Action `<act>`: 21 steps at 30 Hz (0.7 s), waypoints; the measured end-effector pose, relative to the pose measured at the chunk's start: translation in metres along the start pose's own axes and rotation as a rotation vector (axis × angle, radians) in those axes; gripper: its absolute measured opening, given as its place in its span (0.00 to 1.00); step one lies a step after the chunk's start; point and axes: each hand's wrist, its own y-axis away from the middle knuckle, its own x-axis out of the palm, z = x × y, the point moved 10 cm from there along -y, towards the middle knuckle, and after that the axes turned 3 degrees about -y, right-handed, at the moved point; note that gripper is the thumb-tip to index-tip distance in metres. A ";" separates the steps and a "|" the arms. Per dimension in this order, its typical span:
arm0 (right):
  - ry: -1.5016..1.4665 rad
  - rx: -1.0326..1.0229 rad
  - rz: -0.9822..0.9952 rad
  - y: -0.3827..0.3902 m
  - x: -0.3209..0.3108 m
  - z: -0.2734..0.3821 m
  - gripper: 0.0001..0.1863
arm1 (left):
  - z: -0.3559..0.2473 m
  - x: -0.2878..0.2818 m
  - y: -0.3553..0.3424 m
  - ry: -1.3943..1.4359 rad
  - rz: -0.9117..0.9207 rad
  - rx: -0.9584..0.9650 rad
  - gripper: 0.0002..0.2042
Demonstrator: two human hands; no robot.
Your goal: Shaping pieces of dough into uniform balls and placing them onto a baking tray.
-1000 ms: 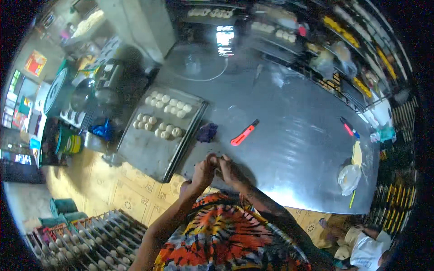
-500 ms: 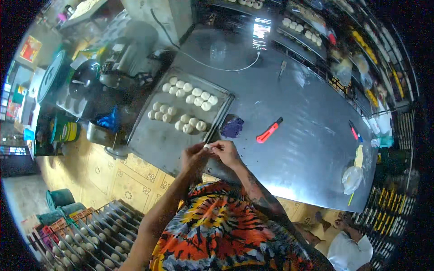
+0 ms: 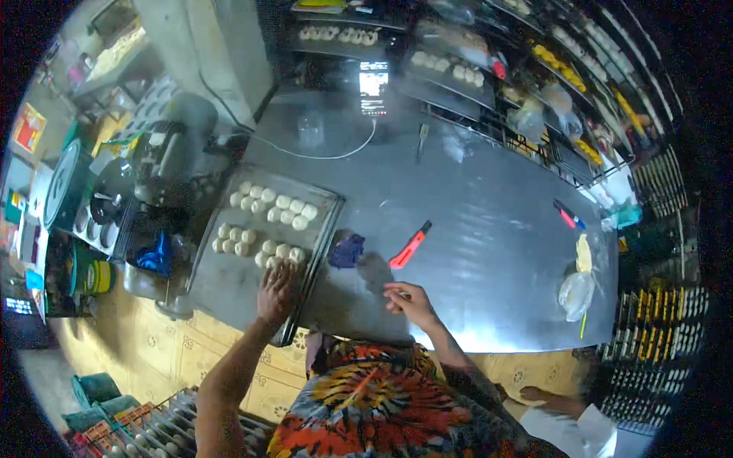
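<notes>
A dark metal tray [image 3: 224,279] on the left of the table bears several round white dough balls [image 3: 283,201] in clusters. My left hand [image 3: 276,293] reaches over the tray's front part, fingers closed at the nearest cluster of dough balls [image 3: 240,236]; its fingertips seem to be on a dough ball, which they partly hide. To the right, my right hand [image 3: 411,302] hovers above the table with loosely bent fingers and nothing visible in them. Just beyond it lie a purple mound of filling [image 3: 347,250] beside the tray and a red box cutter [image 3: 411,246].
A lit phone [image 3: 373,88] on a white cable stands at the table's back. A thin flat tool [image 3: 421,142] lies nearby. At the right are another cutter [image 3: 568,214] and a plastic bag [image 3: 576,297]. Racks of dough [image 3: 647,336] flank the table. Another person's arm [image 3: 551,400] shows lower right.
My hands have parted from the small white dough ball they pinched together. The left moved onto the tray's near cluster; the right moved over the table. The view has shifted rightward.
</notes>
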 end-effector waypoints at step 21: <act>1.045 -0.908 -0.341 -0.119 0.110 0.078 0.32 | 0.008 0.018 0.097 1.085 -0.170 -0.865 0.16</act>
